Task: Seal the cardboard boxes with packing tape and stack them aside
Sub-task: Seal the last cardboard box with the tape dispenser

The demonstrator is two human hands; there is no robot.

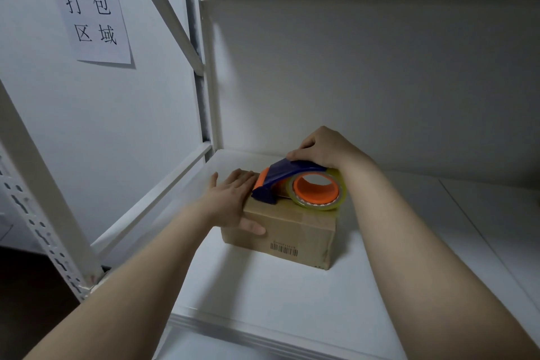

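A white metal rack (204, 73) frames the scene, with a slanted brace on its left side and the underside of an upper level overhead. Its white shelf (263, 295) carries the work, and a white panel closes off the back. A paper sign (90, 6) with six black Chinese characters is stuck to the wall on the left. The cardboard box (304, 231) sits on the shelf toward the back and a little left of the middle, flaps down, its near face turned to the camera. The left hand (230, 199) lies flat on the box's top left edge, fingers straight, with the thumb (254, 226) pressed against the near face. The right hand (321, 146) is curled over the top of a blue tape dispenser (280, 174) and grasps it from above; the dispenser's front end rests on the box top just beside the left hand's fingers. The dispenser holds a roll of clear tape (317, 194) on an orange core. A barcode label (284, 250) is low on the box's near face.
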